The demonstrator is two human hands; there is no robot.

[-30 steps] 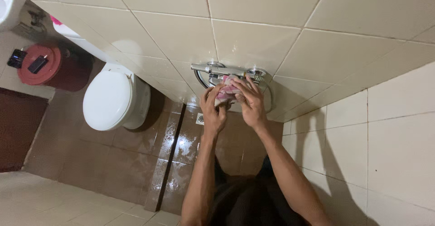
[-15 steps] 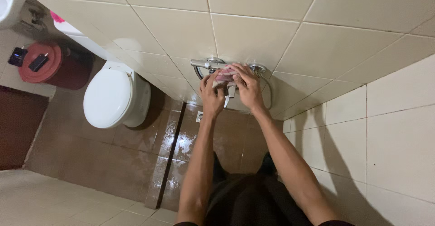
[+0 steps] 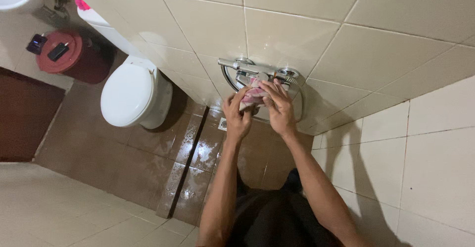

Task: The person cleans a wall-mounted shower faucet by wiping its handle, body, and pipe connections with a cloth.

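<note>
Your left hand [image 3: 237, 119] and right hand [image 3: 278, 109] both close on a pink-and-white cloth [image 3: 253, 97], bunched between them and pressed up against the chrome shower mixer [image 3: 257, 74] on the cream wall tiles [image 3: 287, 34]. The left fingers are curled round the cloth's lower fold; the right fingers lie spread over its top edge, pinning it to the metal. The cloth sits at about 6 o'clock of the mixer body, just beneath the horizontal bar. It looks light, soft and limp, probably damp, so it should fold wherever you squeeze — keep a thick wad in the palm rather than a loose corner. The fitting is rigid, smooth and likely slick; bear on it through the cloth, not with bare fingertips. At 9 o'clock from your hands, well apart, stands a white toilet [image 3: 129, 94], lid down; further out at 10 o'clock, a red-lidded bin [image 3: 62, 51]. The brown floor tiles [image 3: 148, 168] below shine wet — mind your footing.
</note>
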